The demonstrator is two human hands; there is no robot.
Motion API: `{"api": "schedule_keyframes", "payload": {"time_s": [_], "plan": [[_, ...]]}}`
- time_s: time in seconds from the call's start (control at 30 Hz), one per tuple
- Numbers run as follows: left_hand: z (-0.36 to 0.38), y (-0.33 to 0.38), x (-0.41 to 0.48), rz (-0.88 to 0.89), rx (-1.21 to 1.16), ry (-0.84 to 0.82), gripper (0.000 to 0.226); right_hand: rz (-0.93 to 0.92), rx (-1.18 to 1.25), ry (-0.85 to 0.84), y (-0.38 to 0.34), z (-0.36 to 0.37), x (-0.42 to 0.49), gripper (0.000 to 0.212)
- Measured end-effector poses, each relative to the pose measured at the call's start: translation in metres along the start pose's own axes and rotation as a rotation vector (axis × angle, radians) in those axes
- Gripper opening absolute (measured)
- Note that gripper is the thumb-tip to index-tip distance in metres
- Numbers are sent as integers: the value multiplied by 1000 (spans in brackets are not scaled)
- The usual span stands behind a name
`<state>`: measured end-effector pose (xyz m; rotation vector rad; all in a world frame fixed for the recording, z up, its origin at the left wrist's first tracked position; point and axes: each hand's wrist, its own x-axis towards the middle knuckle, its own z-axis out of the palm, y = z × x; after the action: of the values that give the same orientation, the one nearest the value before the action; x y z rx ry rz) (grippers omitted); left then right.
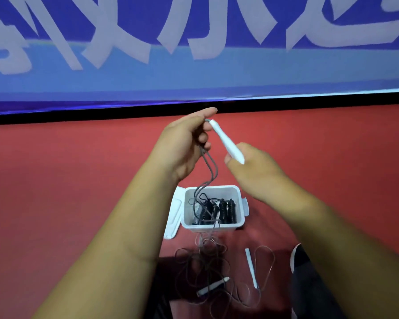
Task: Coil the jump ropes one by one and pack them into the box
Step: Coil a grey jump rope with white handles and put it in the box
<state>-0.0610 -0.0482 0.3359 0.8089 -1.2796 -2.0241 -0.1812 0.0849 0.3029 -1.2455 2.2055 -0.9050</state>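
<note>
Two strands of thin grey cord point(207, 166) hang from the left hand point(184, 143), whose fingers curl round them, and run down across the open white box point(213, 228). Right hand point(256, 166) pinches the white handle point(226, 141). Judged: cord light, limp, tangle-prone; rigid handles are the best hold. Loose cord point(205, 261) lies near the box with right floor handle point(251, 268) and left floor handle point(211, 287). Black coiled ropes point(217, 210) sit inside.

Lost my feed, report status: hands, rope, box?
Left hand pinching cord, right hand holding white handle. Cord runs through open box down to loose tangle. Black coils inside.
</note>
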Motion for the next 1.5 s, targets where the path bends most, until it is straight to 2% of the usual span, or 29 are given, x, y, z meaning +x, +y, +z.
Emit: {"api": "schedule_keyframes", "payload": {"time_s": [0.27, 0.37, 0.5, 0.6, 0.73, 0.87, 0.97, 1.1, 1.3, 1.5], "plan": [[-28, 4, 12, -193, 256, -189, 24, -22, -12, 33, 4, -4, 15, 23], [-33, 9, 7, -182, 300, -233, 19, -41, 19, -3, 1, -8, 13, 27], [-30, 14, -2, -133, 269, -242, 19, -53, 243, -116, -2, -11, 11, 53], [-22, 14, -8, -78, 242, -236, 18, -71, 295, -113, -1, -8, 10, 75], [-13, 10, -14, -35, 225, -279, 15, -76, 246, -51, -2, -5, 7, 58], [-8, 11, -18, -19, 161, -308, 11, -113, 360, -38, 0, -5, 9, 37], [-8, 12, -19, 4, 158, -295, 13, -124, 380, -75, 0, -5, 13, 35], [-8, 9, -18, 37, 205, -249, 16, -98, 315, -71, 3, -2, 14, 10], [-9, 9, -18, 102, 245, -199, 8, -58, 388, -160, 0, -1, 13, 25], [-8, 7, -15, 85, 204, -170, 13, -41, 506, -207, 1, -3, 11, 25]]}}
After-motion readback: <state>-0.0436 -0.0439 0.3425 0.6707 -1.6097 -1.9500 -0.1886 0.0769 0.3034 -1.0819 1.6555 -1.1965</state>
